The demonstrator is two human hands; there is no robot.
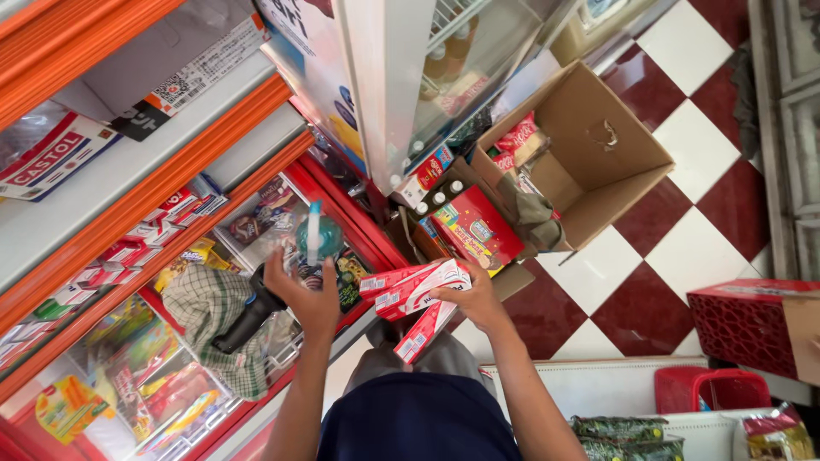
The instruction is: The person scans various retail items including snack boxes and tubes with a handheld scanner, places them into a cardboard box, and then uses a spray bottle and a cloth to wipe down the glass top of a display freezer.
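A checked green cloth (pixel 209 312) lay on the glass counter (pixel 128 358). The left hand (pixel 303 294) gripped a clear teal-capped bottle (pixel 314 235); the right hand (pixel 478 299) clutched several red-and-white cardboard cartons (pixel 414 294), below an open brown cardboard box (pixel 589 149).

My left hand (pixel 301 290) has little room: the glass counter top (pixel 128 367) beneath it is taken by a checked cloth (pixel 209 316) and a black bottle (pixel 248 320), both just beside the wrist. My right hand (pixel 478 303), full of red and white cartons (pixel 414 294), sits close to the red box (pixel 478 226) and open cardboard box (pixel 589 145) ahead. The fridge door (pixel 384 85) blocks the middle. Free passage lies over the checkered floor (pixel 658 282) to my right.
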